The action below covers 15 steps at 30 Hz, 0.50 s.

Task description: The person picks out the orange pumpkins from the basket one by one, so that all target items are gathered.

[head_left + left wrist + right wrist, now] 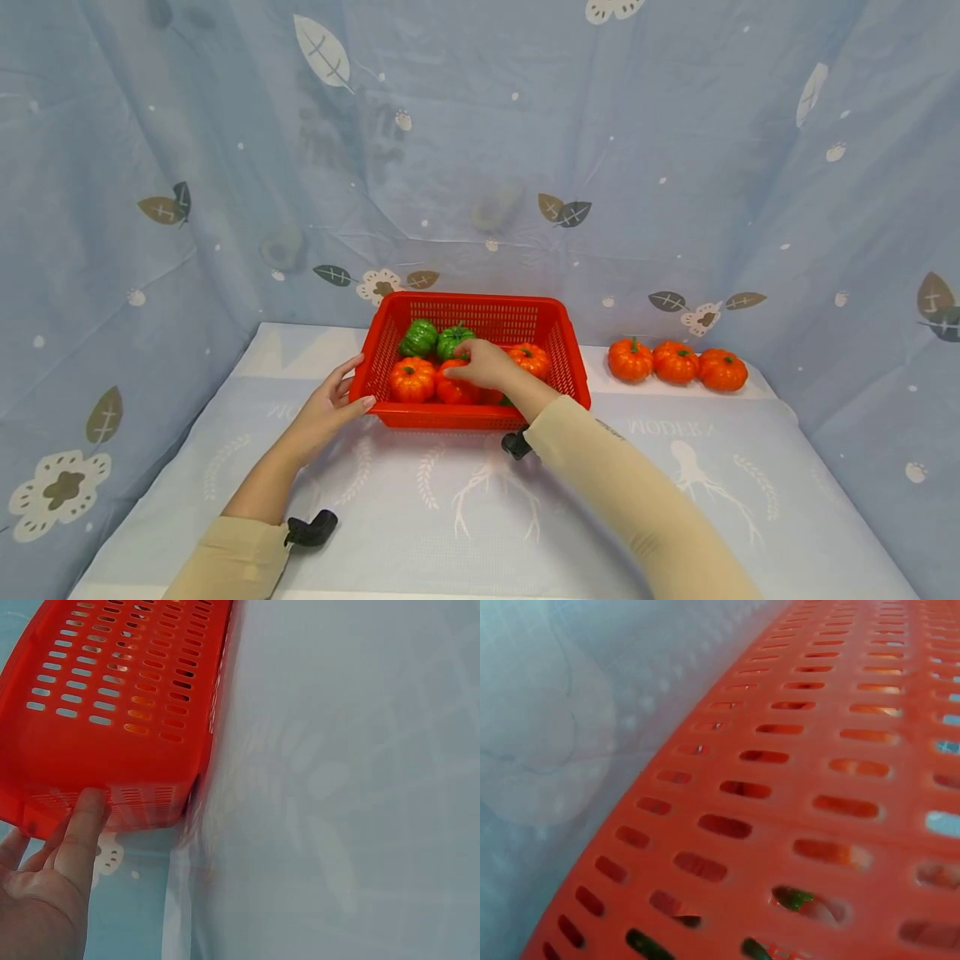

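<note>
A red plastic basket (480,417) stands at the back of the table with several toy pumpkins inside. My left hand (322,417) touches its front left corner, thumb at the front rim and fingers along the left end; the left wrist view shows the extended fingers (78,844) against the wall. Over the basket, my right hand (487,365) reaches down with bent fingers and holds an orange pumpkin (456,390). Behind it sit two green pumpkins (418,337). Other orange pumpkins (411,381) lie on either side. The basket wall (780,825) mostly hides my right hand in the right wrist view.
Three orange pumpkins (677,362) stand in a row at the back right of the table. A pale patterned cloth (420,533) covers the tabletop. Blue printed curtains (480,150) enclose the back and sides.
</note>
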Available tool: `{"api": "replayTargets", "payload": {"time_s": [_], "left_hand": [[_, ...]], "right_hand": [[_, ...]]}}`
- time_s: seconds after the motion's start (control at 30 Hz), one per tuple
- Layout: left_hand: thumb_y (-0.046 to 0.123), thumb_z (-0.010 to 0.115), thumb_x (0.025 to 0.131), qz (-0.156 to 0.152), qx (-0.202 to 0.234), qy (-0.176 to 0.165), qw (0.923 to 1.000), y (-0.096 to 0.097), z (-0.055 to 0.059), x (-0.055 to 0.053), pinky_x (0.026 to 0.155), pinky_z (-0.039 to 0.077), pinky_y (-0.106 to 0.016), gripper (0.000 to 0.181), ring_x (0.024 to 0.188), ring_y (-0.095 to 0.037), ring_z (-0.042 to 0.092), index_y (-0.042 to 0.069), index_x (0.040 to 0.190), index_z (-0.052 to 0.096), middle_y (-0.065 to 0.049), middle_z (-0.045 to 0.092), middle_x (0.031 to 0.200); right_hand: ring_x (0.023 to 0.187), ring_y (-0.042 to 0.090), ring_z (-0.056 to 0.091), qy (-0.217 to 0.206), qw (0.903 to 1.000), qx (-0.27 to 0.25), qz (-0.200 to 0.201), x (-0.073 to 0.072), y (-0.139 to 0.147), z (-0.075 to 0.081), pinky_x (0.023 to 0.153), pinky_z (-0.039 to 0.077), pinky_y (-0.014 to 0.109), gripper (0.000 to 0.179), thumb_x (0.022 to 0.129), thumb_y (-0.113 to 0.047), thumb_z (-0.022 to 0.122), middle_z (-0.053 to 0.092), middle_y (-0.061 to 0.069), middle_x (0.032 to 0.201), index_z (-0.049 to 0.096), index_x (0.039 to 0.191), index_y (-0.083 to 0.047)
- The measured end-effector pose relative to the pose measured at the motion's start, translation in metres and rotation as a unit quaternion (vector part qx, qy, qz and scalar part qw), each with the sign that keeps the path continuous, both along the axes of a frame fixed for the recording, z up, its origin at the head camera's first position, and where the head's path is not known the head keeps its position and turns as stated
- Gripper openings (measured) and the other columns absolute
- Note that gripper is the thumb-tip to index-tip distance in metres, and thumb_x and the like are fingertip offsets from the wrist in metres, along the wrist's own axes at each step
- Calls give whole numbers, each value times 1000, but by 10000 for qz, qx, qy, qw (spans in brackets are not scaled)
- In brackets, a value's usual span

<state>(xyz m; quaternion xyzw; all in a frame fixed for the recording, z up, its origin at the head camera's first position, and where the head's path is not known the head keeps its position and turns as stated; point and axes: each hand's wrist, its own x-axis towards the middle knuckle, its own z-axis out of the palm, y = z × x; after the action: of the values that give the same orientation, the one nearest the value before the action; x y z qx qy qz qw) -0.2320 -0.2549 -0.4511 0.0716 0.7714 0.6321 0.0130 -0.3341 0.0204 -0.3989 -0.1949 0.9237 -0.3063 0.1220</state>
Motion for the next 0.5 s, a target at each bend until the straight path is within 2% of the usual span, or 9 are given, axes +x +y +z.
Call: {"api": "replayTargets", "payload": {"time_s": [0.27, 0.5], "left_hand": [[19, 69, 96, -21, 66, -42, 10000, 1, 0, 0, 96, 51, -32, 82, 137, -45, 42, 15, 160, 18, -26, 35, 154], [16, 68, 96, -30, 51, 31, 10000, 1, 1, 1, 95, 53, -30, 82, 134, -45, 45, 13, 160, 17, -28, 37, 152]], "right_hand": [[114, 26, 61, 127, 9997, 187, 12, -2, -1, -8, 98, 49, 41, 49, 91, -39, 74, 65, 8, 125, 64, 129, -11], [114, 28, 60, -137, 9999, -4, -3, -2, 10, -5, 97, 50, 43, 52, 88, -37, 77, 63, 11, 126, 63, 130, -9]]}}
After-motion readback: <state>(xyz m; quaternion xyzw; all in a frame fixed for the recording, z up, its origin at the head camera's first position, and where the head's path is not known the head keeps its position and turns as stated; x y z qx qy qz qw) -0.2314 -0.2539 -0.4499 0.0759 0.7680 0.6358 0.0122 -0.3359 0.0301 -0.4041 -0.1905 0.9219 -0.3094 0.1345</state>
